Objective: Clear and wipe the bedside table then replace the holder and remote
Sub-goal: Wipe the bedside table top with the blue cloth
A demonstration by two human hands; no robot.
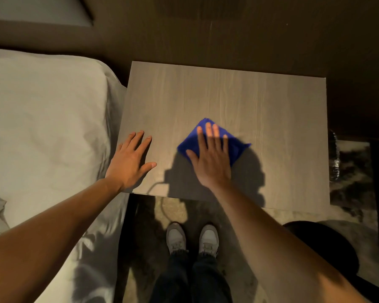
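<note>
Both bare forearms enter from the bottom corners, at 7 and 5 o'clock, reaching up toward the table (260, 101). Between them, at 6 o'clock, two grey sneakers (192, 239) and dark trouser legs stand on patterned carpet.

Left hand (130, 159): flat on the table's near-left corner, at about 9 o'clock of the tabletop, fingers spread, grip apart, clamped on nothing.

Right hand (211, 158): palm down on a blue cloth (236, 145), fingers extended and lying on top of it. Grip apart, pressing the cloth flat rather than pinching it. Cloth sits folded in a diamond shape near the table's centre, slightly toward the front edge; corners show at 12 and 3 o'clock of the hand.

Tabletop: light wood grain, with a hard shadow falling under the right hand toward the front edge. Holder and remote are not in view.

White bedding (44, 127) lies at 9 o'clock, touching the table's left edge. A dark round object (328, 243) sits on the floor at 4 o'clock; cannot tell what it is.
</note>
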